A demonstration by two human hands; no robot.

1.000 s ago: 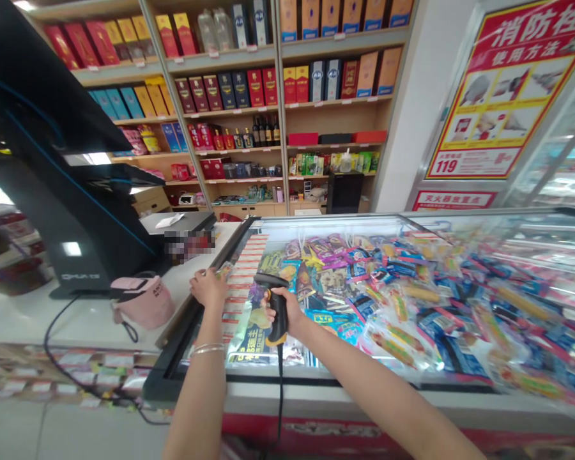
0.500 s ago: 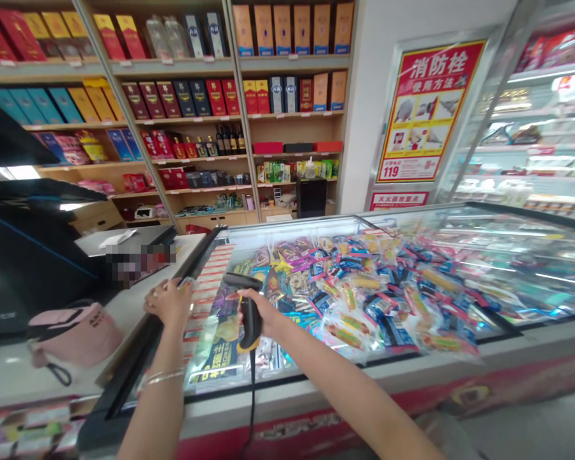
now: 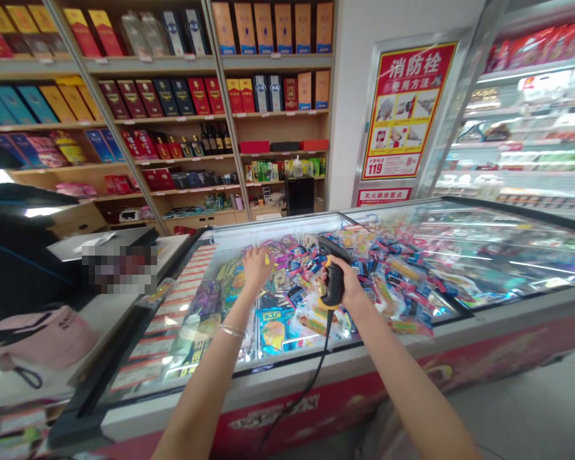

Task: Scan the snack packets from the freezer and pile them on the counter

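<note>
My right hand (image 3: 347, 284) is wrapped around a black and yellow barcode scanner (image 3: 334, 281), its cord running down in front of the freezer. Over the left part of the chest freezer (image 3: 311, 365), my left hand (image 3: 257, 267) reaches above colourful bagged snacks, fingers loosely bent and apart, with nothing visible in it. Just beyond its fingers is something small and yellow; whether it touches them I cannot tell. Below the hands lies a blue packet (image 3: 274, 329), and plastic-wrapped items (image 3: 316, 317) are heaped beneath the scanner. A clear packet (image 3: 157, 292) rests at the freezer's left edge.
To the left stands a counter with a pink bag (image 3: 43, 338) and a dark monitor (image 3: 14, 249). Shelves of boxed bottles (image 3: 172, 96) line the back wall. A red poster (image 3: 409, 112) hangs beside them, and a lit chiller (image 3: 531, 140) stands at right.
My left hand has moved from the freezer's left edge to above the snacks, leaving a clear packet at that edge. The scanner in my right hand has shifted right. The view has turned slightly.
</note>
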